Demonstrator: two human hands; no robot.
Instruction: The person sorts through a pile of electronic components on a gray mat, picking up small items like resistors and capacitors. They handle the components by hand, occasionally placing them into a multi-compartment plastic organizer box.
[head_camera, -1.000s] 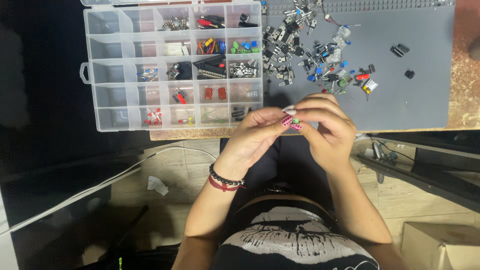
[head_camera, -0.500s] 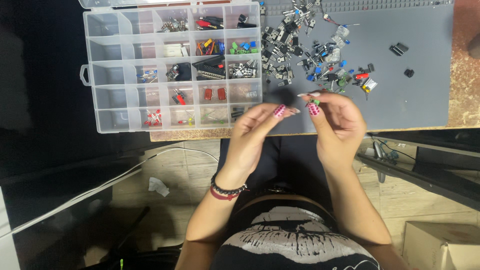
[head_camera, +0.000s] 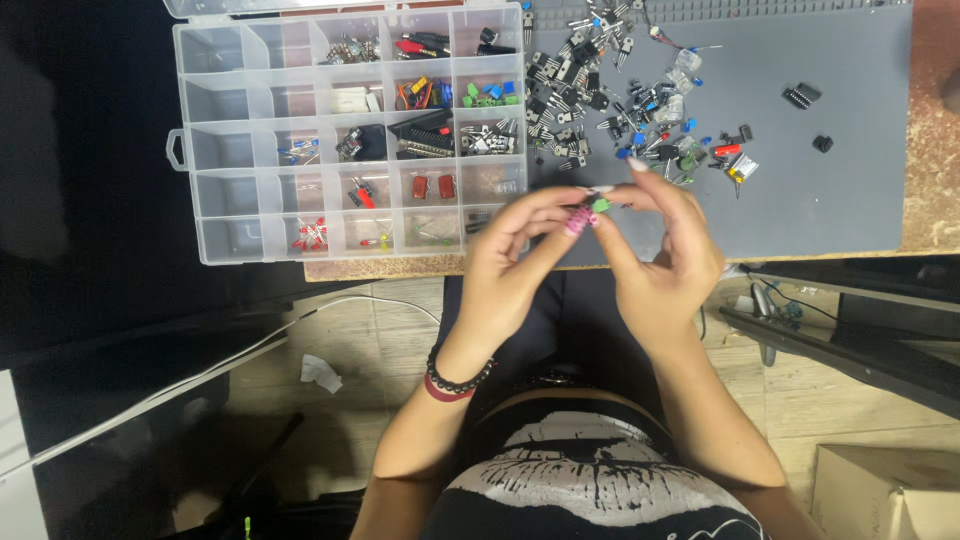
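Observation:
My left hand (head_camera: 515, 260) and my right hand (head_camera: 655, 250) meet above the front edge of a grey mat (head_camera: 800, 180). Their fingertips pinch a small green electronic part (head_camera: 599, 205) between them. It is too small to tell which fingers bear it. The left wrist wears a dark bead bracelet and a red band. A heap of small loose electronic parts (head_camera: 620, 100), black, blue, green and red, lies on the mat just beyond my hands.
A clear plastic compartment box (head_camera: 350, 130) with sorted parts sits left of the mat, its left end overhanging the table. Two black chips (head_camera: 802, 96) lie at the mat's right. Below are wooden floor, a white cable (head_camera: 200, 370) and a cardboard box (head_camera: 885, 495).
One second ago both hands held the green part together. Half a second ago they were apart, the part in my right fingers. Now my left fingers have come back to it.

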